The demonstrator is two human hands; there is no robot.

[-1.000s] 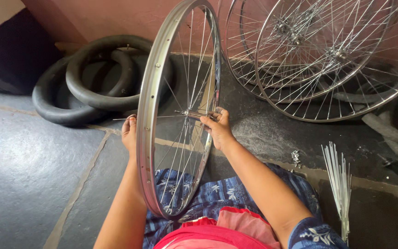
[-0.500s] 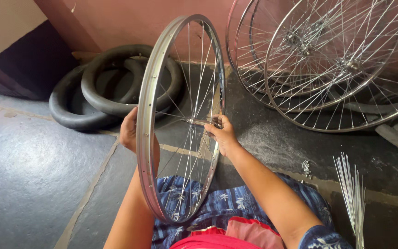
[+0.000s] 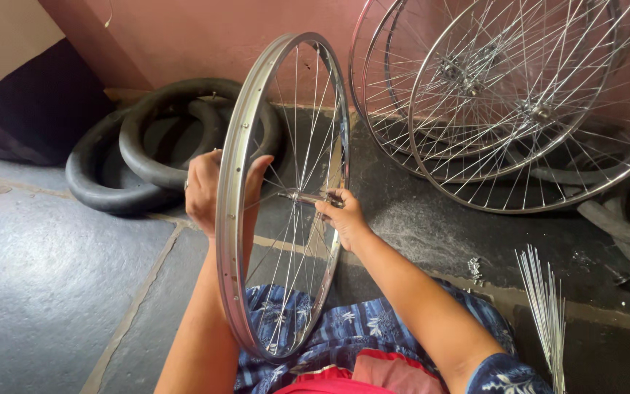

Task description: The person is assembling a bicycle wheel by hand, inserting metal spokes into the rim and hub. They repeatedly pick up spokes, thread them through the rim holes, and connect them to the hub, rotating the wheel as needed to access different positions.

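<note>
Low in the frame, a blue patterned cloth [image 3: 344,332] covers the lap where the bicycle wheel [image 3: 286,197] stands upright, centre frame. The left hand [image 3: 209,190] curls around the smooth metal rim; the right hand [image 3: 343,213] pinches the axle end at the hub [image 3: 302,195]. Holding the rim steady while turning the axle gently seems the sound way, I judge. At lower right lie loose, thin spokes [image 3: 545,314] on the rough stone floor [image 3: 45,277]. Farther off, matte black rubber tyres [image 3: 147,153] at upper left, shiny spoked wheels [image 3: 504,102] leaning at upper right.
</note>
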